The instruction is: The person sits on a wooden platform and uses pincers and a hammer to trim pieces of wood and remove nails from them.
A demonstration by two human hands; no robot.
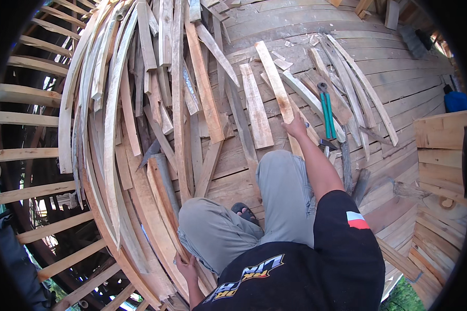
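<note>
My right hand (296, 128) is closed on a long pale wooden plank (275, 83) lying ahead of my knee. Just right of that hand a dark hammer head (327, 144) shows; how its handle runs is partly hidden. Down beside my left knee, my left hand (187, 267) has its fingers curled at the near end of a thick wooden board (163, 189), which lies lengthwise along my leg. Past the board's far end pokes a dark pointed blade (149, 154). A shorter plank (256, 106) rests left of the one under my right hand.
Green-handled cutters (327, 109) lie on wood strips to the right. A large heap of long strips (109, 129) covers the left side, beside an open slatted frame (28, 154). Wooden blocks (441, 132) and a blue object (455, 101) stand at far right.
</note>
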